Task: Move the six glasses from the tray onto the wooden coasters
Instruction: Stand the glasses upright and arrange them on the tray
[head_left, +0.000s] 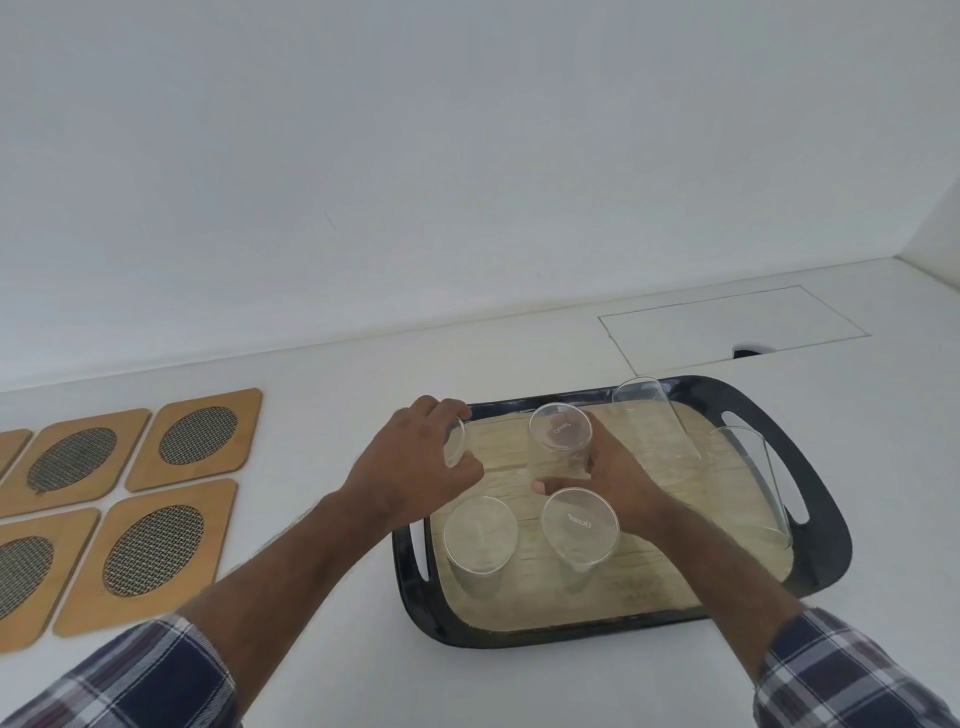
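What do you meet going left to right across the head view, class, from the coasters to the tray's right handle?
Coasters → left hand on a glass → right hand on a glass → far glass → rightmost glass → tray handle.

Six glasses (560, 433), one tray (826, 525), five coasters (193, 439) visible, two hands (410, 462)

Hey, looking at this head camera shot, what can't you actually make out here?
- Far-left glass: mostly hidden by the left hand; the grip is unclear.
- Far-middle glass: its base is hidden behind the right hand; contact is uncertain.
- Wooden coasters: cut off by the left edge, so their count is unknown.
- Glass lettering: too small to read reliably.
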